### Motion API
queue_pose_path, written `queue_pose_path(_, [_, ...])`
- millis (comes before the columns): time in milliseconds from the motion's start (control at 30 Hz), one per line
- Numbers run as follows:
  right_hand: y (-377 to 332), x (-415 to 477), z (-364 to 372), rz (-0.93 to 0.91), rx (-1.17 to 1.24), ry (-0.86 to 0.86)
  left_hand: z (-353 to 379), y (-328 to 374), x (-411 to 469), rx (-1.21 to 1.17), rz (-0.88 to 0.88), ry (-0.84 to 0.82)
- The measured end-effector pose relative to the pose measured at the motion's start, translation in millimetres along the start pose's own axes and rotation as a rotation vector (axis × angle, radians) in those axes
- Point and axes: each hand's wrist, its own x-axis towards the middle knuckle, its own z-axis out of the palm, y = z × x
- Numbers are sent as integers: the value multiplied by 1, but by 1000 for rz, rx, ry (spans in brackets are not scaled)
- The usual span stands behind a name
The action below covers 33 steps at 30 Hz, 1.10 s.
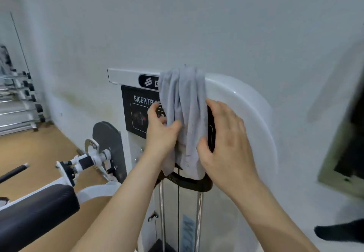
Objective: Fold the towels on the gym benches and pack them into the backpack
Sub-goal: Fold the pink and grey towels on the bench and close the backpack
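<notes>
- At the fingertips of the left hand (159, 131), the thumb lies across the front of the grey towel (183, 102) while the other fingers curl in behind its left edge, so the hand grips the cloth between them.
- On the other side, the right hand (226, 143) has its fingers nearly straight and close together, laid up along the towel's right edge; its thumb presses on the front of the cloth lower down. Whether any fingertip hooks behind the fabric I cannot tell.
- Between the two hands the towel hangs bunched in long vertical folds, draped over the top of a white weight machine (246, 113) that stands against the pale wall (177, 25).
- Behind the towel, partly covered, is a black label (136, 111) that reads "BICEP/TRICE…".
- Just under the towel's lower hem is a black curved bracket (187, 182), with steel rods (162, 212) running down from it.
- Both bare forearms reach up from the bottom edge.
- Lower left sits a black padded rest (35, 208) on the machine's white arm.
- Farther left, a rack of bars (17, 102) stands on the wooden floor (39, 153).
</notes>
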Motion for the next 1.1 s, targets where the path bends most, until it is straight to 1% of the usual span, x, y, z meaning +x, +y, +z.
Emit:
queue_pose_path(33, [-1, 2, -4, -3, 38, -19, 2, 6, 1, -93, -49, 21])
queue_pose_path(100, [-3, 8, -9, 26, 232, -55, -1, 18, -5, -310, -69, -42])
queue_pose_path(167, [-7, 17, -17, 142, 550, -114, -14, 26, -24, -449, -59, -212])
queue_pose_path(200, [-8, 22, -19, 204, 695, -147, -23, 27, -35, -457, -57, -318])
queue_pose_path(233, [-7, 26, -20, 251, 787, -165, -32, 22, -44, -410, -70, -419])
queue_pose_path(300, [-6, 33, -21, 289, 837, -168, -48, 9, -61, -214, -121, -623])
queue_pose_path(333, [-7, 35, -20, 302, 850, -174, -54, 5, -68, -53, -136, -725])
queue_pose_path(433, [-10, 33, -15, 313, 932, -195, -62, -11, -96, 508, -47, -1058])
queue_pose_path(467, [-11, 29, -14, 312, 919, -200, -66, -17, -104, 619, -43, -1074])
queue_pose_path(500, [-11, 22, -12, 312, 898, -218, -71, -17, -111, 678, -47, -1014])
queue_pose_path(533, [-9, 15, -10, 310, 893, -259, -74, -15, -117, 666, -88, -965])
queue_pose_path(567, [-8, 6, -7, 308, 886, -330, -80, -17, -120, 575, -140, -994])
queue_pose_path(600, [-6, -4, -4, 287, 870, -420, -87, -18, -124, 468, -155, -961])
queue_pose_path(667, [-3, -27, 6, 236, 811, -572, -99, -19, -131, 267, -147, -733])
queue_pose_path(733, [-3, -46, 18, 211, 763, -647, -104, -28, -139, 125, -112, -530])
queue_pose_path(767, [-3, -55, 25, 215, 759, -659, -103, -31, -144, 100, -89, -484])
queue_pose_path(800, [-4, -64, 34, 229, 748, -677, -100, -38, -150, 126, -79, -447])
queue_pose_path(867, [-10, -82, 49, 285, 682, -789, -97, -55, -162, 174, -139, -331])
queue_pose_path(933, [-15, -94, 63, 301, 647, -936, -98, -70, -169, 99, -251, -155])
queue_pose_path(1000, [-20, -97, 74, 299, 608, -1034, -107, -81, -173, -4, -358, 25])
queue_pose_path(1067, [-23, -95, 88, 349, 664, -1057, -126, -90, -177, -96, -426, 185])
queue_pose_path(1100, [-27, -93, 95, 398, 734, -1036, -139, -94, -180, -145, -452, 275])
